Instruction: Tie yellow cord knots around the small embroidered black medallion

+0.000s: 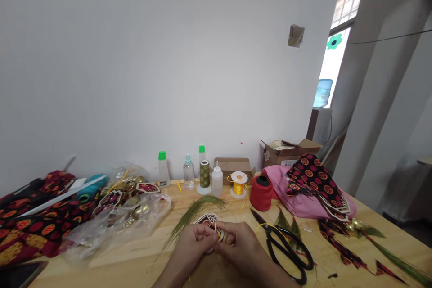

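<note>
Low in front of me, my left hand (198, 244) and my right hand (239, 244) meet with fingertips close together. Both are closed in a pinch around a thin yellow cord (215, 226), whose short end stands up between them. A small pale rounded thing shows among the fingers, mostly hidden. Just behind my hands is a dark patch with a cream scroll border (209, 219), partly covered by them. Green tassel threads (194, 212) fan out on the table to its left. Black-handled scissors (281, 245) lie to the right of my right hand, blades pointing away.
On the wooden table (135, 263) stand a yellow cord spool (239, 185), a red thread cone (261, 193), an olive thread spool (204, 174) and a squeeze bottle (217, 182). Brass bells in plastic (140, 210) and patterned fabric (40, 229) lie left. Pink cloth (281, 191) lies right.
</note>
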